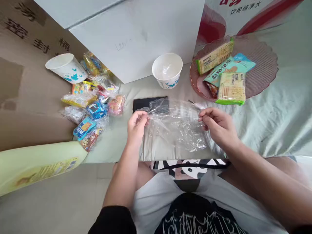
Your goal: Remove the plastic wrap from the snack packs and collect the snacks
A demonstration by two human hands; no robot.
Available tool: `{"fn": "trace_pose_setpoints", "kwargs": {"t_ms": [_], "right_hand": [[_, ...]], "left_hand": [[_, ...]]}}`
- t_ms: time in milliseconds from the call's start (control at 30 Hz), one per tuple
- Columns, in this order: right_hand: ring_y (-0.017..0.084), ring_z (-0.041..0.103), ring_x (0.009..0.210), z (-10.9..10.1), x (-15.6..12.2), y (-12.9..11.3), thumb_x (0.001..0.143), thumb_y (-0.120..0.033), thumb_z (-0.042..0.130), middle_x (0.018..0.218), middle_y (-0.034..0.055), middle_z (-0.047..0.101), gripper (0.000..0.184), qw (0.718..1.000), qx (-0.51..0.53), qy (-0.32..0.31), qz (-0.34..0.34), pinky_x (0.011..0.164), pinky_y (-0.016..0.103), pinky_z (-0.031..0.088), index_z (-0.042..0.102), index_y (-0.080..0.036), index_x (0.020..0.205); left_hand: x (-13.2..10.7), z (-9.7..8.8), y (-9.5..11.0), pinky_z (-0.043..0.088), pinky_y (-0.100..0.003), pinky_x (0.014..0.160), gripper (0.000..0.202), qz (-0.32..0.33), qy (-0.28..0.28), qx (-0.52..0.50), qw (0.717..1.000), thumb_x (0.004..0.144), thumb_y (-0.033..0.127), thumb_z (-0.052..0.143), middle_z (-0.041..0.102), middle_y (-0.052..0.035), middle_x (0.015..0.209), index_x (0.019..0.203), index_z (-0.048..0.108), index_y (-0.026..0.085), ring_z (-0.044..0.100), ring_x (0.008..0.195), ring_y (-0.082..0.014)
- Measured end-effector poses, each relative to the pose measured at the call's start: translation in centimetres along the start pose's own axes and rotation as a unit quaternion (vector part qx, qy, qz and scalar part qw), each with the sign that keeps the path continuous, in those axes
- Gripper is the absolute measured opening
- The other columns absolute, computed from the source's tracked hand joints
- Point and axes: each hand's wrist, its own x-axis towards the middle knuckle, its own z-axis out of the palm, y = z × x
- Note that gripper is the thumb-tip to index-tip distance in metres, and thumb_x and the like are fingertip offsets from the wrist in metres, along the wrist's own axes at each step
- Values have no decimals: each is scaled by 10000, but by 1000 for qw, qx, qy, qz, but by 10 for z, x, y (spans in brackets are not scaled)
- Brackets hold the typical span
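Observation:
A clear plastic bag (175,126) stretches between my two hands over the near part of the cloth-covered table. My left hand (136,125) pinches its left upper corner between thumb and fingers. At the opposite corner, my right hand (216,123) grips the film the same way. Through the bag's upper edge shows part of a dark phone (151,103) lying flat. Behind it stands a white paper cup (167,71) with blue leaf prints; some clear wrapping seems to be inside.
Several wrapped snacks (96,109) lie heaped at the left beside a tilted paper cup (67,68). A pink ribbed plate (264,70) at the right holds packaged crackers. White boxes (136,39) stand behind, a cardboard box (36,91) at the left. A pale yellow packet (44,162) juts in at the lower left.

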Motion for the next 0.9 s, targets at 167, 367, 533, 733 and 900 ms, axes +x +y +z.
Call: {"fn": "trace_pose_setpoints", "kwargs": {"t_ms": [167, 367, 533, 733, 900], "right_hand": [[117, 566, 564, 0, -1, 2, 815, -225, 603, 717, 7, 633, 37, 1000, -8, -11, 5, 489, 236, 497, 637, -217, 804], [105, 543, 508, -1, -2, 3, 830, -234, 599, 707, -4, 639, 42, 1000, -20, -17, 7, 489, 245, 470, 629, -216, 807], [107, 550, 501, 0, -2, 3, 851, -246, 597, 704, -4, 645, 54, 999, -39, -20, -13, 479, 246, 466, 622, -212, 817], [103, 556, 501, -2, 0, 3, 852, -215, 570, 764, 13, 674, 82, 998, -51, 2, -35, 492, 257, 483, 648, -209, 880], [118, 594, 551, -5, 2, 2, 849, -204, 581, 830, 27, 705, 166, 996, -66, 35, -52, 505, 264, 504, 682, -222, 979]], "left_hand": [[-1, 0, 1, 464, -213, 559, 105, 4, -1, 6, 1000, 728, 266, 713, 657, 8, 701, 798, 669, 200, 582, 602, -111], [-4, 1, 4, 456, -205, 551, 93, 11, -7, 10, 1000, 745, 271, 717, 653, 8, 698, 781, 671, 198, 580, 594, -103], [-3, 1, 4, 462, -205, 549, 107, 5, 0, 0, 1000, 729, 269, 718, 651, 9, 688, 785, 664, 196, 582, 586, -101], [0, 0, 4, 453, -202, 518, 227, 12, 19, -14, 1000, 689, 258, 748, 638, 18, 697, 884, 639, 214, 584, 585, -107], [0, 0, 5, 435, -192, 506, 281, 21, 32, -16, 999, 696, 286, 782, 615, 27, 699, 927, 638, 217, 552, 562, -89]]}}
